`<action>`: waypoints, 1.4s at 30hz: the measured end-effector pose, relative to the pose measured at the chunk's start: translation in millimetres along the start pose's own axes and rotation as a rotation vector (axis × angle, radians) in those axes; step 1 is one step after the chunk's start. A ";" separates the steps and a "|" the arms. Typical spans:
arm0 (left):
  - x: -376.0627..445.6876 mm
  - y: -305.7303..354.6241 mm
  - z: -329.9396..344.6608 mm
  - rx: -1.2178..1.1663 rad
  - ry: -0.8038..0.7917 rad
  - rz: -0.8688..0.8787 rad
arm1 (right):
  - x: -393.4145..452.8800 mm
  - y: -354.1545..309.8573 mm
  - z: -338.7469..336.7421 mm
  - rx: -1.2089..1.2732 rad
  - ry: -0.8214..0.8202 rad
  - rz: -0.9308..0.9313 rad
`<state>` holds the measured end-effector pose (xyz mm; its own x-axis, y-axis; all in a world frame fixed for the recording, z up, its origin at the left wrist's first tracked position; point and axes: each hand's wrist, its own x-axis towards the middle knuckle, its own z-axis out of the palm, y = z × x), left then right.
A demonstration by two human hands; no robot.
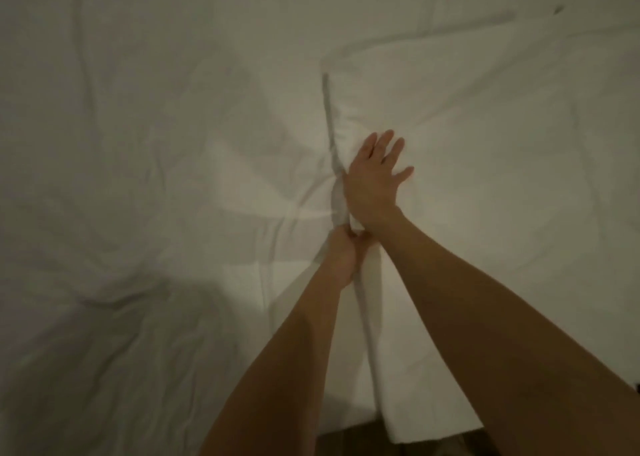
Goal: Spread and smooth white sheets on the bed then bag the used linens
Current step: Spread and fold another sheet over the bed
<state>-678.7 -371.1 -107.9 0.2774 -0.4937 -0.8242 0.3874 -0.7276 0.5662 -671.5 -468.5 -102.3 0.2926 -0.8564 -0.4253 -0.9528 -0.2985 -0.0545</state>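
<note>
A wide white cotton sheet (156,143) covers the bed and fills almost the whole head view, with many soft wrinkles and some grey shadows on its left part. On top of it, toward the right side of the bed, lies a second white folded sheet layer (485,143) with a straight folded border (329,126) that runs from the middle of the bed down to the near edge, where its corner hangs a little over the edge. Below that corner a small piece of dark floor (349,445) is visible.

The right hand (372,175) lies flat on the folded layer, just beside the border. Its fingers (388,143) are straight and spread, pointing away from the person, and the palm presses on the fabric; it holds nothing.

The left hand (344,254) is nearer to the person, directly under the right wrist and touching it. Its fingers are curled, and they pinch the folded border of the upper layer, so the fabric makes a small raised ridge between the two hands. Both forearms are bare and come in from the near right corner of the view
</note>
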 end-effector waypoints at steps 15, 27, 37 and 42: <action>-41.4 4.6 -120.2 -0.112 -0.044 0.110 | -45.0 -93.5 -9.3 -0.010 0.109 -0.286; -84.7 -82.9 -177.1 -0.054 -0.149 -0.086 | -100.5 -85.0 20.4 0.243 -0.211 -0.446; -106.5 -95.8 -184.9 -0.099 -0.114 -0.023 | -173.4 -60.1 43.0 0.140 -0.313 -0.466; -134.2 -109.7 -164.8 0.076 -0.116 -0.105 | -172.2 -57.3 24.2 0.419 -0.416 -0.410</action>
<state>-613.5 -146.6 -57.6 0.1334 -0.4615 -0.8770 0.3403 -0.8098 0.4779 -669.2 -293.7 -47.7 0.6583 -0.4539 -0.6006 -0.7479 -0.3037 -0.5903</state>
